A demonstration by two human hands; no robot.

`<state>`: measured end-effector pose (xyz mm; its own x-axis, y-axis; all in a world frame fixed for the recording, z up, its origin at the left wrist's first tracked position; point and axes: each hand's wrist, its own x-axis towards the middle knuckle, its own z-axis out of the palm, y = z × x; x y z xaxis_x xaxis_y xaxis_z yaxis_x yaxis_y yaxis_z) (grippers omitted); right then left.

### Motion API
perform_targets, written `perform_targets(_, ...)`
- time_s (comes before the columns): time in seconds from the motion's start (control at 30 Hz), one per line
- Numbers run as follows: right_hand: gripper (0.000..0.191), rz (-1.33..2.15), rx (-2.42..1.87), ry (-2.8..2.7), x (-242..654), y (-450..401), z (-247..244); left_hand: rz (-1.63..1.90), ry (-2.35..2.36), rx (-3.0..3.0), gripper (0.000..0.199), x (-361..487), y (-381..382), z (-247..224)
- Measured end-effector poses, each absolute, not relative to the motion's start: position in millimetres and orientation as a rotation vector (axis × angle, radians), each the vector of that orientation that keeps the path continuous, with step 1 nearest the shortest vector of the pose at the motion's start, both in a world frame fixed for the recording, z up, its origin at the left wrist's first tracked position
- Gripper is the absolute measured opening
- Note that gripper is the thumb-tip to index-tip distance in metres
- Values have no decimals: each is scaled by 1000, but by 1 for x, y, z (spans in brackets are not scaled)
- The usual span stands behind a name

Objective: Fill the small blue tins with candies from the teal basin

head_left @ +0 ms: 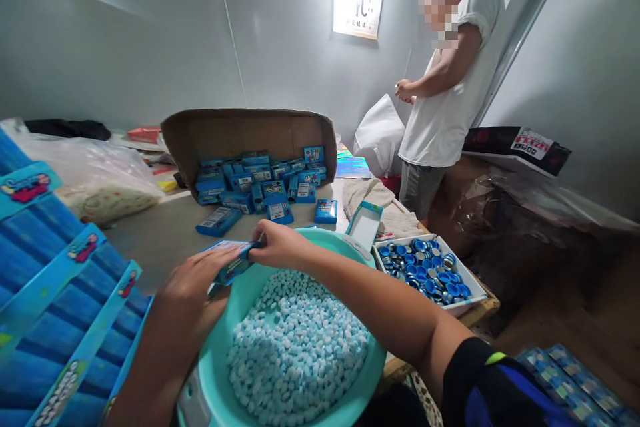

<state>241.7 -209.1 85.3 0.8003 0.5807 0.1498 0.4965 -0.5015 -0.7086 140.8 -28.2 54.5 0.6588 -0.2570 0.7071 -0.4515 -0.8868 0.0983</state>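
Observation:
My left hand [193,290] is wrapped around a small blue printed box [234,265], holding it over the far left rim of a turquoise basin [373,377]. The fingers of my right hand [275,243] pinch the box's right end. Below, the basin holds a heap of small pale blue and white candies [300,347]. Past my hands, more blue boxes [255,177] fill a cardboard carton [240,130] lying with its open side toward me, and several have spilled onto the table [145,230].
Stacked blue display trays [65,307] rise close at my left. Right of the basin stand an open small box [365,223] and a white tray [470,303] of blue-lined metal caps [425,270]. A clear bag [95,173] lies at the back left. A person in a white shirt [450,93] stands back right.

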Motion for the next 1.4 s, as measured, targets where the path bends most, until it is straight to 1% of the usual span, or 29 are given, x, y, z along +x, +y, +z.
perform_targets(0.1, 28, 209, -2002, -628, 241, -202, 79, 1148, -540, 2608, 44, 140, -29, 56)
perform_targets(0.23, 32, 491, -1665, -513, 238, -198, 81, 1314, -591, 2592, 43, 139, -30, 58)
perform_targets(0.33, 36, 659, -1472, -445, 231, -198, 89, 1419, -645, 2546, 47, 139, -30, 59)
perform_targets(0.43, 41, 715, -1334, -428, 226, -198, 92, 1474, -669, 2524, 52, 139, -29, 59)
perform_targets(0.53, 40, 710, -1254, -445, 226, -196, 89, 1494, -691, 2526, 54, 140, -29, 59)
perform_targets(0.63, 35, 683, -1261, -438, 229, -193, 86, 1511, -711, 2499, 52, 142, -28, 59)
perform_targets(0.8, 37, 641, -1378, -454, 232, -191, 87, 1472, -681, 2521, 45, 143, -28, 57)
perform_targets(0.9, 35, 596, -1438, -529, 231, -190, 88, 1461, -681, 2495, 46, 143, -27, 56)
perform_targets(1.17, 42, 572, -1559, -649, 230, -194, 92, 1458, -675, 2489, 43, 143, -27, 58)
perform_targets(1.3, 50, 580, -1556, -682, 232, -197, 89, 1373, -586, 2514, 42, 143, -26, 56)
perform_targets(1.4, 56, 613, -1527, -704, 235, -198, 88, 1391, -610, 2504, 41, 142, -25, 56)
